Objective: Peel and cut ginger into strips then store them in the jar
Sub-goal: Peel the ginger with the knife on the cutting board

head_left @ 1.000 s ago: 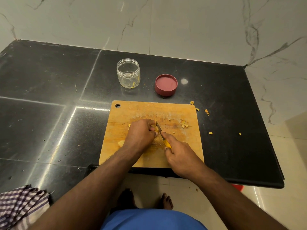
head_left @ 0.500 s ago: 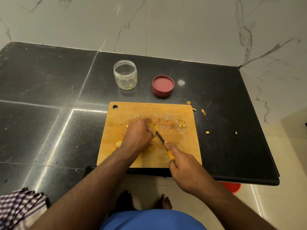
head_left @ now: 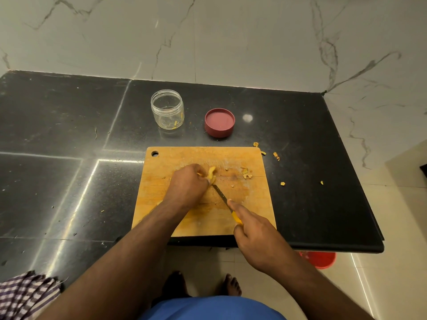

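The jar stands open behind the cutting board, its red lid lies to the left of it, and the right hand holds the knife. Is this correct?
Not quite. The head view shows the red lid to the right of the jar, not the left. The jar is open behind the cutting board, and the right hand holds the knife.

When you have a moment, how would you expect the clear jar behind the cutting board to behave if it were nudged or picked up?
The jar looks thin-walled, clear and nearly empty, with only a few ginger bits inside, so it is probably light. Standing upright on the glossy black counter, it would likely slide easily when nudged. It is squat and wide-mouthed, so tipping seems unlikely; on its side it could roll.
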Demonstrator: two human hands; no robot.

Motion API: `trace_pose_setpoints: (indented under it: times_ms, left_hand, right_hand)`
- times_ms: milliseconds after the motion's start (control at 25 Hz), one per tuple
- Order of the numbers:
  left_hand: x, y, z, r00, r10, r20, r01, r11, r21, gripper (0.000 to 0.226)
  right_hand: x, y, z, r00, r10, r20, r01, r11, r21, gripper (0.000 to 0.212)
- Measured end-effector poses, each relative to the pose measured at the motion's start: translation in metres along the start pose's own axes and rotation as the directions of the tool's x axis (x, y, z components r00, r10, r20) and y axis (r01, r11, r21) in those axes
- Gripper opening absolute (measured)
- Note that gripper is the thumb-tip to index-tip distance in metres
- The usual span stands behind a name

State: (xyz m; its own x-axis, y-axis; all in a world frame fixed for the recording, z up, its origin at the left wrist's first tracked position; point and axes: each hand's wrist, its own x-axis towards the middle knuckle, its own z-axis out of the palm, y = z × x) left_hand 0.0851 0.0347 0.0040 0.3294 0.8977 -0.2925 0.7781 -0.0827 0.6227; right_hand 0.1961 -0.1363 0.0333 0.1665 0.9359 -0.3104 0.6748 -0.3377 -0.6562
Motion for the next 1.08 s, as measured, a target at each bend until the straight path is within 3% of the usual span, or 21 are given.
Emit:
trace_pose_setpoints:
  times_ms: [520, 720, 840, 1080]
  left_hand:
    - [0.008, 0.000, -0.013, 1.000, -0.010, 0.009, 0.010, 1.000, 0.007, 0.015]
    - [0.008, -0.015, -0.028, 0.989, -0.124, 0.080, 0.142, 0.947, -0.289, 0.011]
    - [0.003, -0.019, -0.030, 0.977, -0.157, 0.147, 0.201, 0.911, -0.360, 0.008]
    - [-0.001, -0.008, -0.027, 0.971, -0.173, 0.162, 0.229, 0.863, -0.451, 0.007]
  right_hand:
    - [0.012, 0.011, -0.005, 0.993, 0.019, -0.113, -0.014, 0.999, 0.044, 0.055]
    - [0.017, 0.012, 0.000, 0.997, 0.031, -0.071, -0.026, 0.997, 0.067, 0.055]
    - [0.015, 0.005, 0.007, 1.000, -0.015, -0.013, 0.016, 0.996, 0.093, 0.054]
    - [0.010, 0.003, 0.001, 0.994, -0.002, -0.105, 0.020, 0.986, 0.167, 0.053]
